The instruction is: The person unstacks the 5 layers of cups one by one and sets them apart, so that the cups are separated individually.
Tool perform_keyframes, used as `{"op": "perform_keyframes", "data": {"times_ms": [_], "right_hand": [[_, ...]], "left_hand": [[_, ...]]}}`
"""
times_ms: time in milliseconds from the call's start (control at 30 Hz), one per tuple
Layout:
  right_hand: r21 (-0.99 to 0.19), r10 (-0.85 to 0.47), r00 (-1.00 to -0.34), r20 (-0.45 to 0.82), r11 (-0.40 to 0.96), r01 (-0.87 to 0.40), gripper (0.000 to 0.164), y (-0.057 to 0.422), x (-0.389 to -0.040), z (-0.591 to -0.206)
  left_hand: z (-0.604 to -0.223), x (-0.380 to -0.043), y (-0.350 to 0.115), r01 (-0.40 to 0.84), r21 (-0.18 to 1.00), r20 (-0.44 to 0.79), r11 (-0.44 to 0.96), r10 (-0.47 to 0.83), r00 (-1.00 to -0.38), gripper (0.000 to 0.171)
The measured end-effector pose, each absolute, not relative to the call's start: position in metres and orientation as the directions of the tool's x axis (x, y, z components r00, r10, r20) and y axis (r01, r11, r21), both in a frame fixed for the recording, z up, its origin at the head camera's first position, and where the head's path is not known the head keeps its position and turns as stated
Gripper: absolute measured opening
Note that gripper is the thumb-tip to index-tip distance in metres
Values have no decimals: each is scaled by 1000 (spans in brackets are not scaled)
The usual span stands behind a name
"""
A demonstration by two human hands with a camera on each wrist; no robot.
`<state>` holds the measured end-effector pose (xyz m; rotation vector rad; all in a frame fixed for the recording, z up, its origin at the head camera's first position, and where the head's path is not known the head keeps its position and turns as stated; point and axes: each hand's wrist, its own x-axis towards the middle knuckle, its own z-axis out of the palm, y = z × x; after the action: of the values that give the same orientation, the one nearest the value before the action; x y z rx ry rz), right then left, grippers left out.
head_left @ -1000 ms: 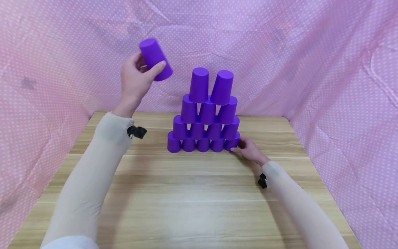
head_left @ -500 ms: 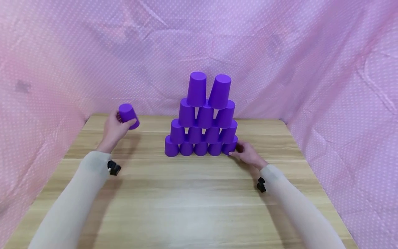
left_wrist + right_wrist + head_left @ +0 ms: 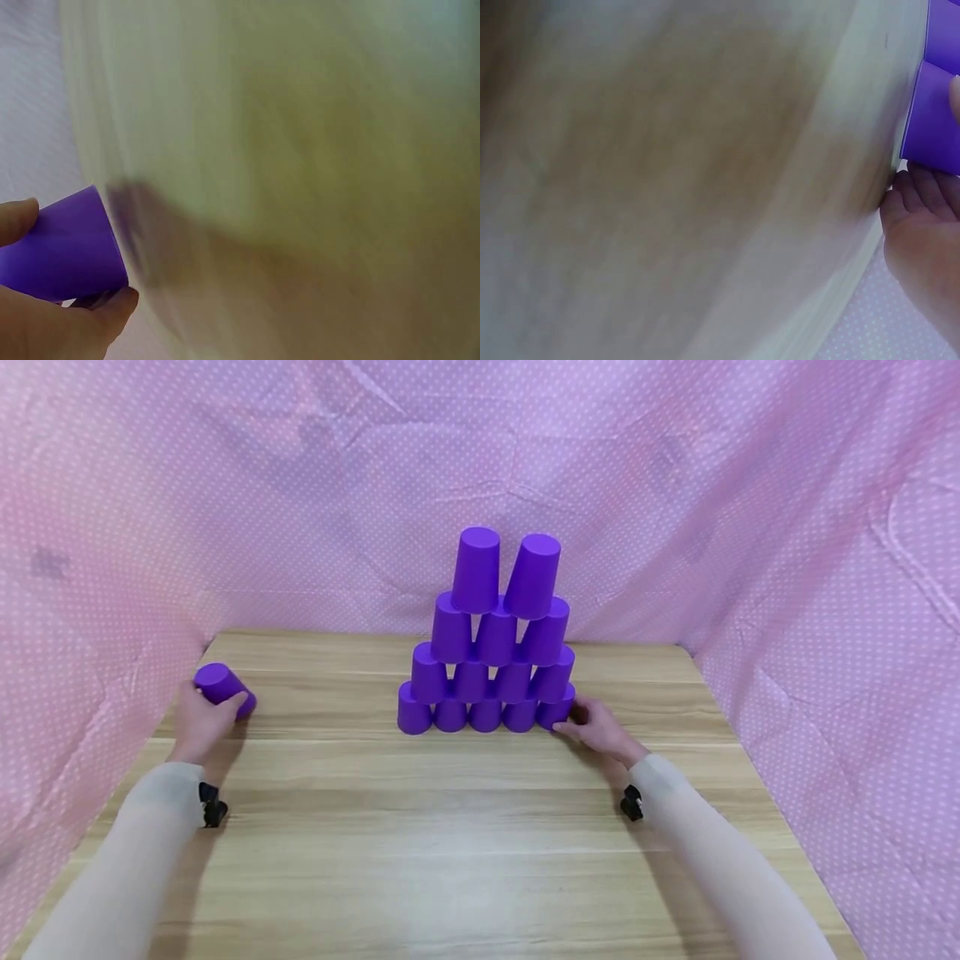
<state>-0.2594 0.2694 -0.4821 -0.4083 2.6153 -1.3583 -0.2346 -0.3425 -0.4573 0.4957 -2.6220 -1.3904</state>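
Observation:
At the far left of the table, my left hand point(image 3: 202, 722) grips a purple cup point(image 3: 221, 685), its closed base up and leaning to the left. In the left wrist view, thumb and fingers lie on opposite sides of this cup point(image 3: 67, 247), its shadow on the wood beside it. Upside-down purple cups form a tiered stack point(image 3: 485, 714) with two cups side by side on top. My right hand point(image 3: 602, 731) holds the bottom row's right-end cup point(image 3: 555, 706), the thumb at its front. The right wrist view has that cup point(image 3: 930, 124) between thumb and fingers.
The wooden table point(image 3: 450, 860) stretches in front of the stack. Pink dotted cloth point(image 3: 337, 510) hangs behind the table and along both sides. The two top cups stand with a narrow gap between them.
My left hand has carried its cup down and to the left, from high beside the stack to low over the table's left side. The right hand stays at the right-end cup.

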Motion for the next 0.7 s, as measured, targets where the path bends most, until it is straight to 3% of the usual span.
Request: {"op": "perform_keyframes", "data": {"times_ms": [267,700], "right_hand": [[-830,-323,-947,-5,529,-176,47,270,-259,-484],[-813,-298,-954,-22,561,-156,52,269,-258,-482]], "left_hand": [[-468,-221,-373,-292,817,-47,497,-448,-893,76],[-467,-220,-392,-313,795,-40,519,-471,-882,79]]}}
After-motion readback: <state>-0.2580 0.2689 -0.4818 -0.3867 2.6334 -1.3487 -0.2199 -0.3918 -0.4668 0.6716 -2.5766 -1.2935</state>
